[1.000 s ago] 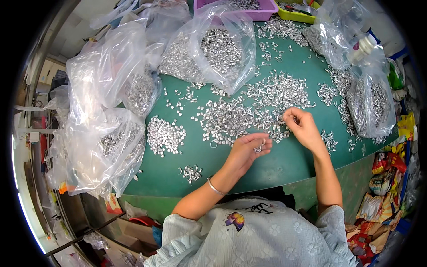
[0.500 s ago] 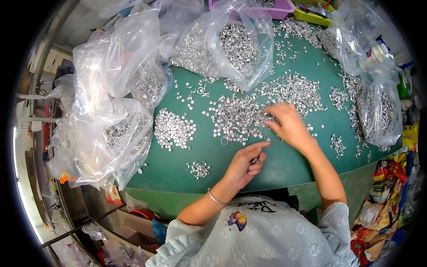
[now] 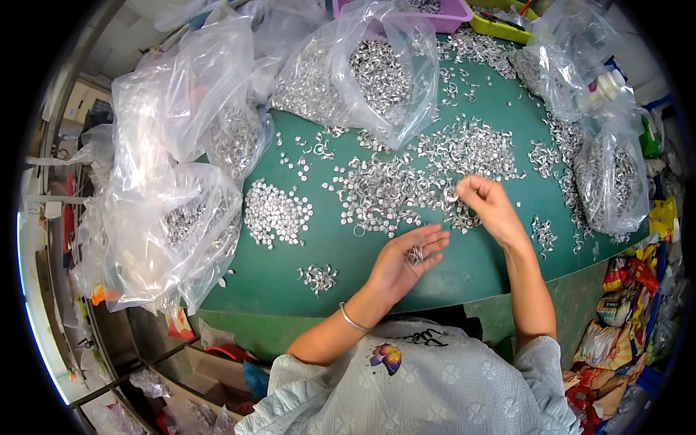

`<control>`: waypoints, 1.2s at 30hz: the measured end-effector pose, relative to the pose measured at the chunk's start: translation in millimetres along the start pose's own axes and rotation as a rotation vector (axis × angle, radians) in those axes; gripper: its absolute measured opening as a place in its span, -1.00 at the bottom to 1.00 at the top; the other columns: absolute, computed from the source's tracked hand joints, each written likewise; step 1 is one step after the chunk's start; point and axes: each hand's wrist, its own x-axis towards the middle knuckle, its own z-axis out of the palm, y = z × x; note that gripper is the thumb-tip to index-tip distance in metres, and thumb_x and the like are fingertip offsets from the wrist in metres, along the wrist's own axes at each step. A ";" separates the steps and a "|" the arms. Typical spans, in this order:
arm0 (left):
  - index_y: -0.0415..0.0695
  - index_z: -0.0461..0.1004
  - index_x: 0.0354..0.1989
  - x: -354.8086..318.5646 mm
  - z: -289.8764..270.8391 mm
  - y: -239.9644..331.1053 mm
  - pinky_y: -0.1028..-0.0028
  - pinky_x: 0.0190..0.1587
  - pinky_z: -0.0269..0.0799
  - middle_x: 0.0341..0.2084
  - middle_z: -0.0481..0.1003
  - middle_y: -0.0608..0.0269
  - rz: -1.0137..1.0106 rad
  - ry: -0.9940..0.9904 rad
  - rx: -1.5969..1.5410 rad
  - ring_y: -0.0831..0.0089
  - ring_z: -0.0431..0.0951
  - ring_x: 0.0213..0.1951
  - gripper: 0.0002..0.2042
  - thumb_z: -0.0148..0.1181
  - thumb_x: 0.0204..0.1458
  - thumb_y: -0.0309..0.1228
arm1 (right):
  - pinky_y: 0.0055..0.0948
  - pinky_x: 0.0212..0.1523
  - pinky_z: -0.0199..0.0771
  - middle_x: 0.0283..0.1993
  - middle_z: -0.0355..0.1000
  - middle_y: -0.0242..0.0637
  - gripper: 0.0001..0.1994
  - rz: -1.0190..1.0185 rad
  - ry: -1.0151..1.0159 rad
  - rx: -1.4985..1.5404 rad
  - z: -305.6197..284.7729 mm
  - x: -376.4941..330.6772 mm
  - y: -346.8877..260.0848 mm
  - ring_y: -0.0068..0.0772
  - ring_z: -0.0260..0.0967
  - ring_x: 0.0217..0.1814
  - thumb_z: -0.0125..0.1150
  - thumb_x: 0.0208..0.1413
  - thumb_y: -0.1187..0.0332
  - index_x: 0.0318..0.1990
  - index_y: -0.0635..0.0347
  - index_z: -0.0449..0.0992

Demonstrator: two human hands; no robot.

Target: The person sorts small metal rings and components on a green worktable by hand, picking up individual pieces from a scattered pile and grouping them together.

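Note:
My left hand point(image 3: 408, 261) is turned partly palm up near the table's front, its fingers loosely stretched. In its palm lie several small silvery metal rings point(image 3: 415, 254). Over the right edge of the central pile of metal rings and small pieces point(image 3: 384, 192), my right hand point(image 3: 489, 204) pinches a metal ring point(image 3: 450, 193) between thumb and fingertips. A further heap of curved metal pieces point(image 3: 475, 148) lies just beyond that hand. The two hands are apart.
The green table point(image 3: 377, 279) also bears a heap of small round pieces point(image 3: 277, 212) and a little cluster point(image 3: 317, 278). Clear plastic bags point(image 3: 174, 123) of metal parts crowd the left and back; another bag point(image 3: 612, 181) stands right. Purple point(image 3: 453, 16) and yellow-green trays point(image 3: 500, 27) sit behind.
My right hand has drawn back from the pile, slightly right and nearer, and now pinches a ring. My left hand has opened its curled fingers, showing the rings in its palm.

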 end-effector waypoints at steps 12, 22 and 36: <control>-0.38 0.36 0.04 10.9 11.6 -0.6 0.29 0.04 0.50 -0.15 0.50 0.04 0.046 -0.008 -0.061 0.29 0.54 -0.09 -0.66 -0.11 0.28 -0.32 | -0.50 -0.32 0.32 -0.41 0.41 -0.27 -0.89 -0.446 -0.097 -0.485 13.4 -32.6 -8.6 -0.60 0.29 -0.38 0.10 0.18 0.42 -0.26 0.28 0.48; -0.33 0.40 0.08 9.4 4.0 -7.9 0.55 -0.22 0.44 -0.29 0.50 0.22 -0.017 -0.019 0.080 0.54 0.47 -0.30 -0.67 0.05 0.11 -0.58 | -0.20 0.11 0.30 -0.03 0.44 -0.04 -0.65 -0.517 0.478 -0.705 -29.5 59.9 27.8 -0.02 0.35 0.05 -0.08 -0.09 0.74 -0.11 0.37 0.49; -0.30 0.33 0.13 13.9 3.9 -5.6 0.67 -0.53 0.14 -0.45 0.40 0.32 -0.027 -0.030 0.003 0.65 0.21 -0.54 -0.68 -0.01 0.23 -0.46 | -0.21 -0.20 0.35 -0.43 0.44 -0.12 -0.86 -0.479 0.341 -0.963 -11.3 28.0 11.2 -0.06 0.40 -0.32 0.18 0.11 0.37 -0.25 0.25 0.48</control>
